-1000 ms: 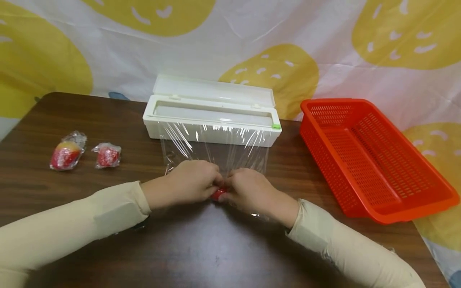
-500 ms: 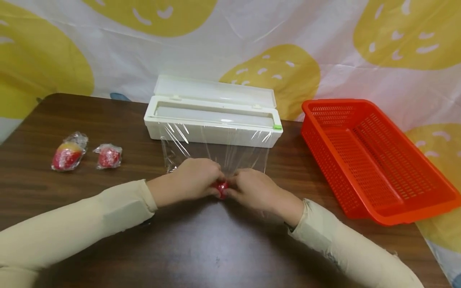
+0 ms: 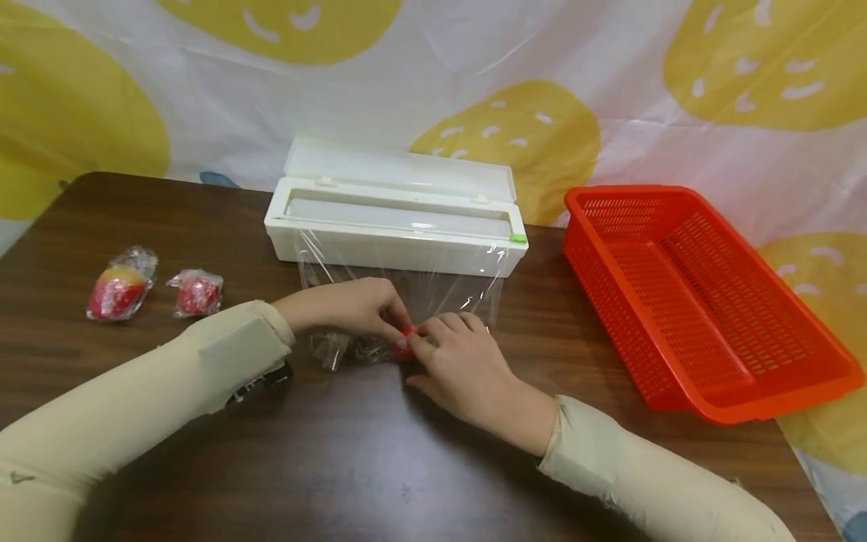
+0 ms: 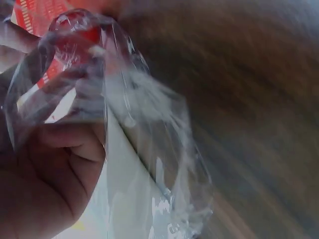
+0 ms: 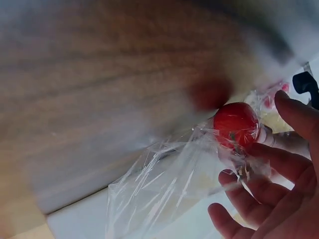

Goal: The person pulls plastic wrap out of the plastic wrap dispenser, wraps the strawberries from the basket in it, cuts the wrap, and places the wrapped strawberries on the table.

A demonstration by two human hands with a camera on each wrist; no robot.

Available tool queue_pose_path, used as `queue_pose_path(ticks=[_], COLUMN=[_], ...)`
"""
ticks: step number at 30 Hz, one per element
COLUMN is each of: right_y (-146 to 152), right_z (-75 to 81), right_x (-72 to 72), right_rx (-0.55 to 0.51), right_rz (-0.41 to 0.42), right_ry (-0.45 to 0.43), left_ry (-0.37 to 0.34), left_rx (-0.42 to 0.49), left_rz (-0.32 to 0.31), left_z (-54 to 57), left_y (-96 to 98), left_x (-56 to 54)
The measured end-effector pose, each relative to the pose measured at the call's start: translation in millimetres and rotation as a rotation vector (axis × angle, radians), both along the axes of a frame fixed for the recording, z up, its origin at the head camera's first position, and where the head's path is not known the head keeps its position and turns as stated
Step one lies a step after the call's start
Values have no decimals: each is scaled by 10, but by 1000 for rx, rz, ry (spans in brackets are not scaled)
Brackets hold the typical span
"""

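Observation:
In the head view my left hand (image 3: pixel 352 305) pinches a small red round fruit (image 5: pixel 235 122) partly covered in clear plastic wrap. Film gathers and crumples around it, loose folds (image 3: pixel 332 348) lying to its left. My right hand (image 3: pixel 467 369) is on the near right side, its fingers spread and bent loosely, fingertips touching the fruit and film. The right wrist view shows the film (image 5: pixel 154 191) stretching away from the fruit. A sheet of film still runs back to the white wrap dispenser (image 3: pixel 400 169), whose lid stands raised. In the left wrist view film veils much of the fingers.
Two wrapped fruits lie at the left of the brown table (image 3: pixel 379 482): a red-yellow one (image 3: pixel 117 292) and a smaller red one (image 3: pixel 198 293). A red plastic basket (image 3: pixel 606 312) stands at the right. A fruit-patterned cloth (image 3: pixel 474 45) hangs behind the table.
My left hand has shifted back and left, the film bunching below it. The right hand has loosened from a curled grip, its fingers now spread over the fruit's right side.

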State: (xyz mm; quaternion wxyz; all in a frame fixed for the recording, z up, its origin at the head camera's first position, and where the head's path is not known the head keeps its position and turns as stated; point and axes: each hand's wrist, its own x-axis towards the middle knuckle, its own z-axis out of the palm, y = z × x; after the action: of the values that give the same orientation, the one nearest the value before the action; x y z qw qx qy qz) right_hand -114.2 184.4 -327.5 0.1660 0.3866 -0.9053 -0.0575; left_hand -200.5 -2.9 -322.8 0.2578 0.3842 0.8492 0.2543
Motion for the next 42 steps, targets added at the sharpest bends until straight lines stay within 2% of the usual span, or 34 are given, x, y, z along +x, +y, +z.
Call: queue_pose_path(ticks=[3,7,11,14,17,20,25,34,37,40,42], right_y=[-35,-57,-51,-23,11,45,168,476,450,334,232], right_z=[4,20,21,7,-6,3,49,164,165,149,140], right_x=[-50,-118,-190,-237,-270,-290,-336,-476,-434,-339,-278], right_rx=[-6,-17,-80,-145,-189,-229,-244,-278,-262,-264,-244], right_rz=[-5,-36,-73,-79,-60,-68,-192,-298,-284,-130,-19], right_ry=[-28,-92,-183,-252,-305,-345,-404,-571,-483,-251,-131], left_ry=[61,241,368,441,496,499,471,392,368,332,294], left_rx=[-57,-150,-169,-183,-195,-206,-236,-253,-267,-270,-258], left_rz=[10,50,105,103,102,119,117,129,133,134,134], left_z=[-2,17,22,3,-24,-40,-33,46,49,48,45], left_y=[-14,18,52,81,117,153,174,166,187,203,198], left_x=[15,90,183,236,245,213,153,134,127,89,49])
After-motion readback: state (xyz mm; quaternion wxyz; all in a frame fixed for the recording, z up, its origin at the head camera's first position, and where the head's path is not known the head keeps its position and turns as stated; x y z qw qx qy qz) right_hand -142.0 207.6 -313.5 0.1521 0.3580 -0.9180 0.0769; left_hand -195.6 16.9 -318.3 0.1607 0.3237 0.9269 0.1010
